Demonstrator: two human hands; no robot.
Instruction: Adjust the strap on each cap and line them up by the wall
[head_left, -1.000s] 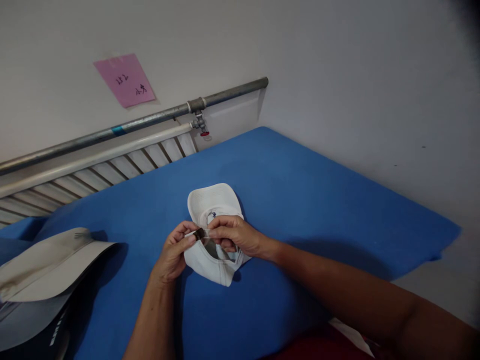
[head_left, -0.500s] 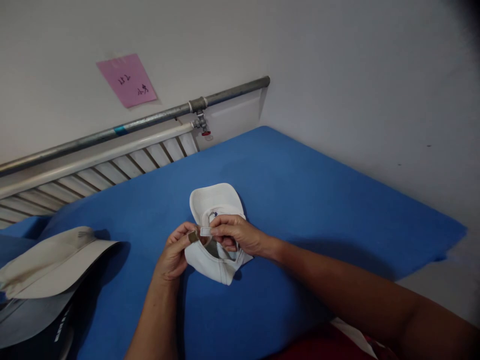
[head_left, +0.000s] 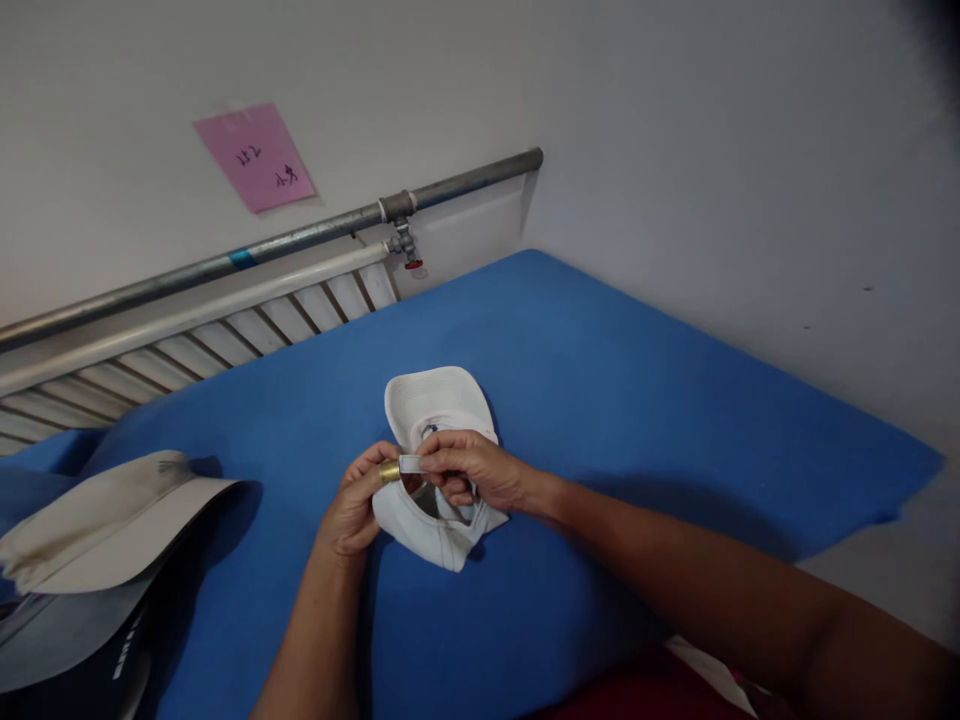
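Observation:
A white cap [head_left: 435, 400] lies upside down on the blue table cover [head_left: 600, 380], its brim pointing away from me. Both my hands work at the back of it. My left hand [head_left: 356, 510] pinches a small brass buckle [head_left: 388, 470]. The fingers of my right hand [head_left: 469, 470] are closed on the end of the cap's pale strap [head_left: 411, 463], which meets the buckle. The back opening of the cap shows dark between my hands.
Several beige and dark caps [head_left: 90, 540] are stacked at the left edge. A radiator [head_left: 225, 335] and a metal pipe with a red valve [head_left: 411, 262] run along the wall behind. A pink note [head_left: 255, 157] hangs on the wall.
The buckle in my left hand has turned, now showing its brass face, and the strap end in my right hand has come up against it. The cap has barely shifted.

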